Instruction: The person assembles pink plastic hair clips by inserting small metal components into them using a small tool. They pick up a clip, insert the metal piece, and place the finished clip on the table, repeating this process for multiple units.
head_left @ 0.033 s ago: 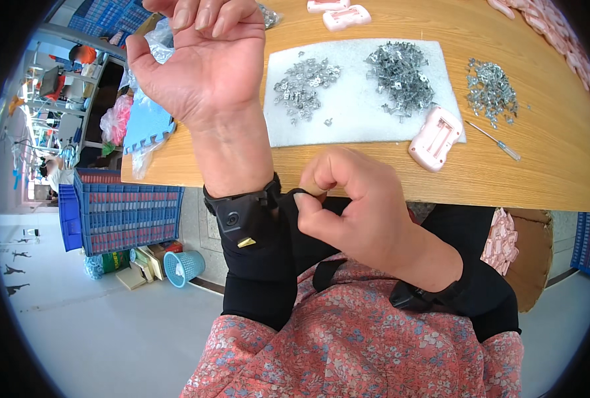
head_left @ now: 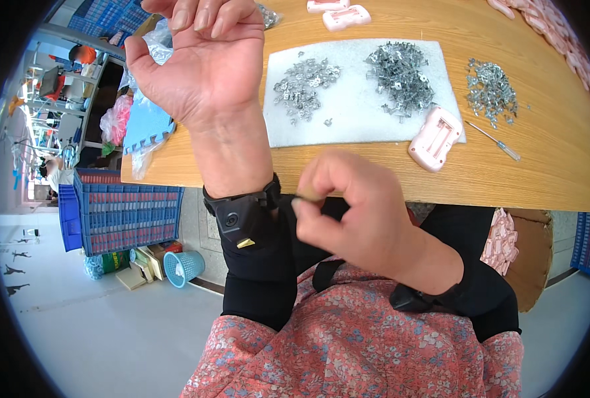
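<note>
My left hand [head_left: 209, 76] is raised over the table, palm up, its fingers loosely curled and apart with nothing in them. Round that wrist sits a black band with a small camera [head_left: 234, 222]. My right hand [head_left: 361, 205] is closed in a pinch beside it, at the table's front edge. Between its thumb and forefinger is the end of a black strap [head_left: 287, 201] that runs from the wristband. Another black band [head_left: 417, 298] is on my right wrist, partly hidden.
On the wooden table [head_left: 507, 176], a white foam sheet [head_left: 348, 126] bears two piles of small metal pieces. A third metal pile [head_left: 492, 93], a screwdriver [head_left: 497, 142] and a pink plastic casing [head_left: 435, 139] lie to the right. Blue crates [head_left: 132, 212] and a wastebasket [head_left: 183, 267] stand left.
The fingers of my right hand have shifted slightly on the strap, and less of the black strap shows at their tips. My left hand has hardly moved.
</note>
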The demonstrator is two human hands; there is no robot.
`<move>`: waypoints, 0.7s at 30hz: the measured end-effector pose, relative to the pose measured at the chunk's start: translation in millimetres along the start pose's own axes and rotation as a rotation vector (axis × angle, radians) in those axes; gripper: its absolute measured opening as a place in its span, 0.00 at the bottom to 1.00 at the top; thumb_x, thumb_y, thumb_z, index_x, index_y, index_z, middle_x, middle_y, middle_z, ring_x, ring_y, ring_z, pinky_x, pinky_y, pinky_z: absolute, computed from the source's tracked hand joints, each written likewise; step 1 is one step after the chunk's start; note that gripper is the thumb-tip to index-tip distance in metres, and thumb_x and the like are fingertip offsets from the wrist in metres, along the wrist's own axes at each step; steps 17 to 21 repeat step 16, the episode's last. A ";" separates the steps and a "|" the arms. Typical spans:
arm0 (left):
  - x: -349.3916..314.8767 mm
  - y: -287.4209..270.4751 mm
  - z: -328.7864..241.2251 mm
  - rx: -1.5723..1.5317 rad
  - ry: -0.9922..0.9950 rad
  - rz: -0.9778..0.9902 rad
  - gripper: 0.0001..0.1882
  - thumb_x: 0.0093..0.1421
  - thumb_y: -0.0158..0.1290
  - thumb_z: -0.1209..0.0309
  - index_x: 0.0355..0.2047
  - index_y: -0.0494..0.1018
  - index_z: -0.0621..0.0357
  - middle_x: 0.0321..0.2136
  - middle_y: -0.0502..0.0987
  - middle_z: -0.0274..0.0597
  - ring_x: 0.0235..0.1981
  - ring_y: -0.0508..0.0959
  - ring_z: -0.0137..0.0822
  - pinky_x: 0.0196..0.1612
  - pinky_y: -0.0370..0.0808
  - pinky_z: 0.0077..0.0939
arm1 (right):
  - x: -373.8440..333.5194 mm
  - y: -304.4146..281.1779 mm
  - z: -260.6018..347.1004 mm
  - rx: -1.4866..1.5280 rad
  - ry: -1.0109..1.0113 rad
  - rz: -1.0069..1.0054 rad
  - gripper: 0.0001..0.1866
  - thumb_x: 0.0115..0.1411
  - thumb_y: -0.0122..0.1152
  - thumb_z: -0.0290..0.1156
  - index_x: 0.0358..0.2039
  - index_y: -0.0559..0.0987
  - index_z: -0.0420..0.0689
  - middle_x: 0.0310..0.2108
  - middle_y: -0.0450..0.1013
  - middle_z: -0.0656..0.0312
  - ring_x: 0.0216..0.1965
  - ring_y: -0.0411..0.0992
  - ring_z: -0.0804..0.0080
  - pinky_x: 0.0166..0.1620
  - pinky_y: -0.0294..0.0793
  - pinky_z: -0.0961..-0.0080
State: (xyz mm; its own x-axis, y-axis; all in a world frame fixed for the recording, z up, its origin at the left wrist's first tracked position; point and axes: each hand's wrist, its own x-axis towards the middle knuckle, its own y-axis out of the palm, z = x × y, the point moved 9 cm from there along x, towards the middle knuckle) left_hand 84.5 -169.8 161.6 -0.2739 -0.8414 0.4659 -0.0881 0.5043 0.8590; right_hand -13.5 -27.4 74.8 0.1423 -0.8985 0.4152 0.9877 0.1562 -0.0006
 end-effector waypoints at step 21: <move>-1.9 2.0 -1.5 0.124 0.029 0.012 0.16 0.56 0.49 0.50 0.32 0.75 0.47 0.20 0.62 0.30 0.24 0.61 0.31 0.29 0.60 0.28 | -0.7 8.4 2.2 -0.272 -0.022 0.052 0.10 0.54 0.66 0.28 0.30 0.71 0.43 0.22 0.73 0.53 0.25 0.74 0.52 0.28 0.69 0.59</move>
